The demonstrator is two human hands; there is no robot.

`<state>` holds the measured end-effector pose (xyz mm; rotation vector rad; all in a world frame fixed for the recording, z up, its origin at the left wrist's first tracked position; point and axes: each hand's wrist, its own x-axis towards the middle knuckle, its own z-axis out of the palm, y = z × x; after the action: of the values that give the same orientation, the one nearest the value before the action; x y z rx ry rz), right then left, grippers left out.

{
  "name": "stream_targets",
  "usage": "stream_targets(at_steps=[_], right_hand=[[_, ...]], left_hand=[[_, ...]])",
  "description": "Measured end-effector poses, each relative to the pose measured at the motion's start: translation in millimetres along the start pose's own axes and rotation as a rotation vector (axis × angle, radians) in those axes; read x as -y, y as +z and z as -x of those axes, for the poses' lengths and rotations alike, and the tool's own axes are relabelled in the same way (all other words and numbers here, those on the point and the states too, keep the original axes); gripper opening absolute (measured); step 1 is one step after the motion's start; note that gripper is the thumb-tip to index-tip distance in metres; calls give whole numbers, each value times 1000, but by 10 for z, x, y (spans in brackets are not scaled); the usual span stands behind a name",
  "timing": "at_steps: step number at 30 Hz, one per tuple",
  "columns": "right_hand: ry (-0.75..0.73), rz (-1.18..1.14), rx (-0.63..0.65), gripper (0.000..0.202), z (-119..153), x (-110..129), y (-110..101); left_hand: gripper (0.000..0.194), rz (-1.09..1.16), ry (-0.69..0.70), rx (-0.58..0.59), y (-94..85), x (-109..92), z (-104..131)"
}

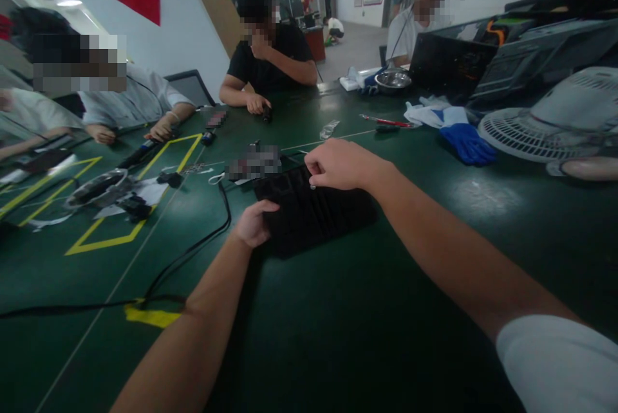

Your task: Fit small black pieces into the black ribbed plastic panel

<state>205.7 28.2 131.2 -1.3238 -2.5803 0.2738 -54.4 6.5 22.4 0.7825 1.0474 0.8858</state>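
A flat black case (309, 217) with several slots or folds lies on the green table (338, 323). My left hand (255, 223) grips its left edge, with the thumb on top. Over the upper part of the case is my right hand (338, 165), its fingers curled and closed; a small pale bit shows at the fingertips, too small to name. Just behind the case sits a pixelated item (255, 162) beside a white loop.
A black cable (193, 249) runs left of my left forearm to yellow tape (152, 315). Blue gloves (466, 143), a white fan (545, 117), a metal bowl (393, 80) and a red tool (393, 122) lie at the right. Several people sit around the table.
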Motion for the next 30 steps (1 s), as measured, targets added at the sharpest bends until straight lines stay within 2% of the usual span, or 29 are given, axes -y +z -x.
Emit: stream_targets(at_steps=[7,13,19,22,30], right_hand=[[-73,-83,33,11,-8,-86,16],[-52,-67,36,10,-4,-57,15],[-11,-32,37,14,-1,-7,30],[10,0,19,17,-3,-5,57],[36,74,-43,22,-10,11,82]], left_hand=[[58,23,-3,22,24,-9,7],[59,45,4,98,-19,24,-30],[46,32,-12,38,-2,48,-33],[42,40,0,45,26,46,-21],[48,54,19,100,19,55,-30]])
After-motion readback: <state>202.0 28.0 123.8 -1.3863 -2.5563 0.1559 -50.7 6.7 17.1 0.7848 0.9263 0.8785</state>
